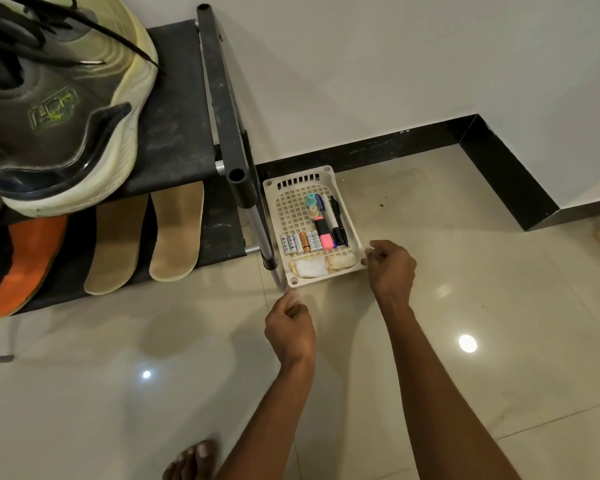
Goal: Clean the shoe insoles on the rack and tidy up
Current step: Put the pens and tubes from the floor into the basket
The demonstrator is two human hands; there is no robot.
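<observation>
Two tan insoles (142, 237) are lying side by side on the lower shelf of the black shoe rack (222, 109) at the left centre of the frame, partly tucked under the upper shelf, which is carrying a grey shoe (56, 109) in the upper left. A white perforated basket (355, 237) is sitting on the tiled floor (118, 393) at the frame centre, just beside the rack's right leg. It is holding a row of batteries (298, 242), a pink highlighter (325, 237), pens (336, 220) and pale cloth pads (312, 268) along its near edge. The right hand (392, 268) is touching the basket's near right corner with curled fingers; whether it is actually pinching the rim cannot be told. The left hand (290, 327) is hovering just below the near left corner, fingers loosely curled, holding nothing and apart from the basket. Judging by appearance, the insoles are light, thin and flexible, with a fabric-like top that is likely offering good friction. Each is probably best gripped at the exposed heel end, thumb on top and fingers beneath, and slid out toward the operator. A single-point grip will probably be letting the toe end droop, so supporting mid-length is advisable. The basket is likely light and rigid; its loose contents are liable to roll if it is tilted.
</observation>
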